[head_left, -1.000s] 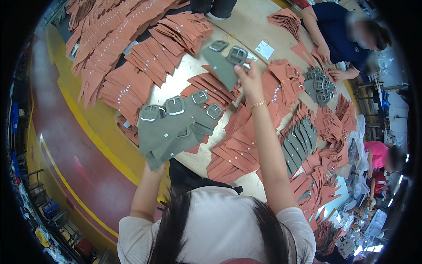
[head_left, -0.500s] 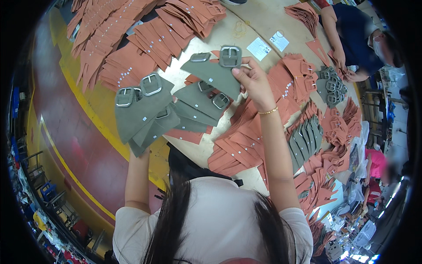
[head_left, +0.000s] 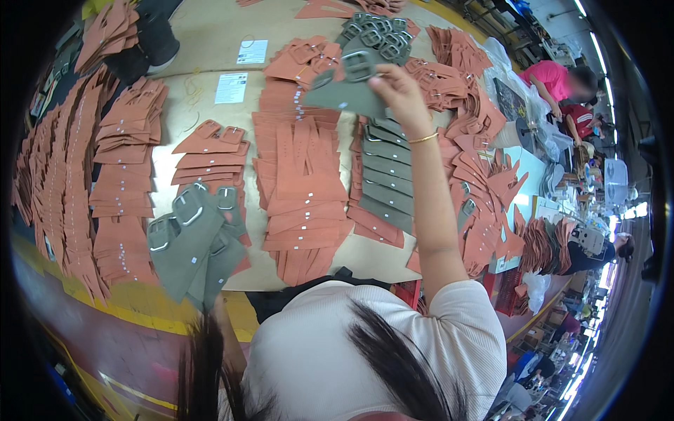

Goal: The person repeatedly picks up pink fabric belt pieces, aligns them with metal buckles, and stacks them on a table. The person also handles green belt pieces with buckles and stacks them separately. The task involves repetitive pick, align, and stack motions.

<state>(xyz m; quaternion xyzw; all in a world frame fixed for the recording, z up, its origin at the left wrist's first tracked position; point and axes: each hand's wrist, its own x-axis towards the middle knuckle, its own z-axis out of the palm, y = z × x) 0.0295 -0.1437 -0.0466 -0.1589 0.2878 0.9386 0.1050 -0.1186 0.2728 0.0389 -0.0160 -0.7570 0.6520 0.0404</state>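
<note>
Several olive-green buckled pieces (head_left: 186,263) are fanned out in my left hand (head_left: 218,309), whose fingers are mostly hidden beneath them. Square silver buckles sit at their upper ends. My right hand (head_left: 401,98) is raised to the far right of the table, pinching one green buckled piece (head_left: 347,97) between thumb and fingers. That piece is slightly blurred. Just beyond it lies a heap of green buckled pieces (head_left: 379,35). Below my right hand, a column of overlapping green pieces (head_left: 385,184) runs toward me.
Rows of overlapping orange pieces (head_left: 302,189) cover much of the table (head_left: 210,56), with a buckled orange stack (head_left: 210,151) beyond my left hand. Two white printed sheets (head_left: 230,88) lie at the back. A person in pink (head_left: 549,78) is at the far right.
My view has swung to the right. The right hand has carried its green piece away from the left-hand bundle, toward the far green heap. My left hand still holds its bundle.
</note>
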